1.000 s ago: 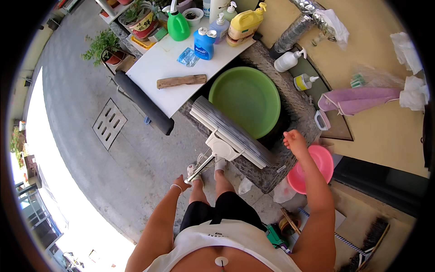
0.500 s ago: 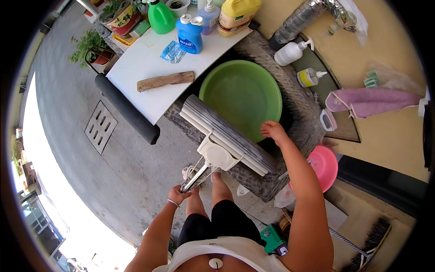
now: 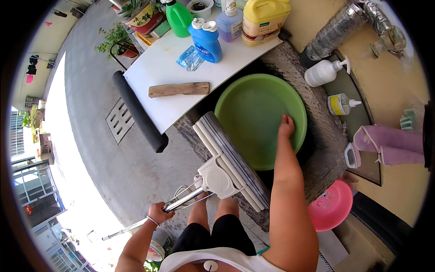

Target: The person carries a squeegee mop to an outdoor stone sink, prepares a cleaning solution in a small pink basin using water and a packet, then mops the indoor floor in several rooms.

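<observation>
My left hand [image 3: 159, 214] is closed around the metal handle of a sponge mop [image 3: 217, 177]. The mop has a grey ridged head and a white frame. Its head rests tilted against the near left side of a large green basin [image 3: 258, 86]. Cloudy liquid seems to fill the basin. Over the basin's right part is my right hand [image 3: 286, 127], fingers curled together; what they hold, if anything, is hidden. Whether that hand touches the liquid I cannot tell.
The basin sits in a dark stone sink [image 3: 333, 158]. On the white board [image 3: 136, 77] at left are a wooden block [image 3: 179, 89], a blue bottle [image 3: 206, 43] and a yellow jug [image 3: 263, 22]. A pink basin [image 3: 333, 206] and a pump bottle [image 3: 324, 73] stand at right.
My right hand has moved from the green basin's near rim to over its inside. My left hand, with the mop handle, has shifted left and down. The whole view has turned somewhat.
</observation>
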Motion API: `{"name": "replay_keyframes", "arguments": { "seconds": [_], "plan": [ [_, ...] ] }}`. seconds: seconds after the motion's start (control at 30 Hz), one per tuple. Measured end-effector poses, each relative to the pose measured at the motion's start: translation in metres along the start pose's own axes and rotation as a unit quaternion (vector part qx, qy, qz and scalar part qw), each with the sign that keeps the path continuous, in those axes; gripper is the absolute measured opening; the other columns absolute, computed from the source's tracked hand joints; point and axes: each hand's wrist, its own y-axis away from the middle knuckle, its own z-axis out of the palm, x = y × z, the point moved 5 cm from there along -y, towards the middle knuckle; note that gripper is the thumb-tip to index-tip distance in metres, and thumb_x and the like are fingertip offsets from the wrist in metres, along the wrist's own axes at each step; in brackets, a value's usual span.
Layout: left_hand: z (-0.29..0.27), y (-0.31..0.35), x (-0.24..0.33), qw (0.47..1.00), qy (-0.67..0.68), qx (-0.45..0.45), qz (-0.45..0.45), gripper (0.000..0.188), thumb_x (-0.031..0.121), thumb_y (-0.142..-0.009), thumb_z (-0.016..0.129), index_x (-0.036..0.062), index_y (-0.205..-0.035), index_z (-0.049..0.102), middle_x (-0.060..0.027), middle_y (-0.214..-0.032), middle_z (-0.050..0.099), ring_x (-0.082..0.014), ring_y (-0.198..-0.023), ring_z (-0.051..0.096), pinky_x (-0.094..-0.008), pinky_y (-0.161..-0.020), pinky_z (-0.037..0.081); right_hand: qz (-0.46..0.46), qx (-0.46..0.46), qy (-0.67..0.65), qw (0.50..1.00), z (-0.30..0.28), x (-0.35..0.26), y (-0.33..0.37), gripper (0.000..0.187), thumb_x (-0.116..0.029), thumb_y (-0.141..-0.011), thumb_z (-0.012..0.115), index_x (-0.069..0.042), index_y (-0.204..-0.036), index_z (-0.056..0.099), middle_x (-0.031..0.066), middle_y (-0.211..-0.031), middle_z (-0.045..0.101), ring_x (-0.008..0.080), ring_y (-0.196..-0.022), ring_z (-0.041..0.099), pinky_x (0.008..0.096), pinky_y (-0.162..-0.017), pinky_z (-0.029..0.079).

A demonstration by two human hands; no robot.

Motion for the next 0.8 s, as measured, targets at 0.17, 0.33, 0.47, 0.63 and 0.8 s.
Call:
{"name": "replay_keyframes", "arguments": {
  "seconds": [0.17, 0.33, 0.47, 0.63, 0.8],
  "plan": [
    [0.009, 0.006, -0.005, 1.0, -0.012, 0.008, -0.011, 0.041, 0.037, -0.051, 0.075, 0.003, -0.06, 0.054, -0.0141, -0.054, 0.053, -0.0328, -0.052, 0.054, -0.0377, -0.051, 0.044, 0.444, -0.271, -0.245, 0.818, 0.057, 0.007, 0.077, 0.033, -0.035, -0.082, 0.063, -0.004, -0.072, 0.057, 0.0134, -0.081, 0.064, 0.0205, -0.072, 0.063, 0.0325, -0.056, 0.054],
    [0.016, -0.003, 0.007, 0.999, -0.001, 0.026, 0.018, 0.04, 0.037, -0.052, 0.075, 0.0036, -0.061, 0.054, -0.0144, -0.055, 0.054, -0.0334, -0.054, 0.054, -0.0387, -0.052, 0.044, 0.299, -0.487, -0.089, 0.816, 0.091, -0.176, 0.195, 0.03, -0.029, -0.085, 0.059, 0.001, -0.08, 0.061, 0.016, -0.082, 0.064, 0.0217, -0.072, 0.064, 0.0324, -0.064, 0.055],
    [0.02, -0.016, 0.021, 0.998, 0.009, 0.042, 0.043, 0.04, 0.036, -0.051, 0.076, 0.0035, -0.06, 0.053, -0.0147, -0.055, 0.054, -0.0337, -0.054, 0.054, -0.0395, -0.053, 0.044, 0.128, -0.525, 0.005, 0.842, 0.108, -0.209, 0.221, 0.029, -0.02, -0.091, 0.05, 0.007, -0.091, 0.061, 0.017, -0.086, 0.064, 0.0227, -0.077, 0.064, 0.0331, -0.072, 0.054],
    [0.028, -0.018, 0.021, 0.997, 0.061, 0.037, 0.025, 0.04, 0.032, -0.051, 0.076, 0.0023, -0.059, 0.051, -0.0145, -0.054, 0.052, -0.0316, -0.051, 0.052, -0.0381, -0.051, 0.042, 0.099, -0.519, 0.217, 0.821, 0.042, -0.208, 0.234, 0.022, -0.015, -0.089, 0.05, 0.003, -0.091, 0.062, 0.0089, -0.083, 0.064, 0.015, -0.073, 0.063, 0.0254, -0.065, 0.051],
    [0.034, -0.014, 0.026, 0.993, 0.092, 0.068, 0.005, 0.039, 0.029, -0.052, 0.076, 0.0011, -0.059, 0.05, -0.0153, -0.053, 0.051, -0.03, -0.048, 0.049, -0.0375, -0.049, 0.041, 0.167, -0.444, 0.297, 0.829, -0.033, -0.188, 0.182, 0.02, -0.017, -0.088, 0.052, 0.0, -0.084, 0.062, 0.0063, -0.081, 0.064, 0.0118, -0.07, 0.062, 0.0233, -0.061, 0.048]
  ]
}}
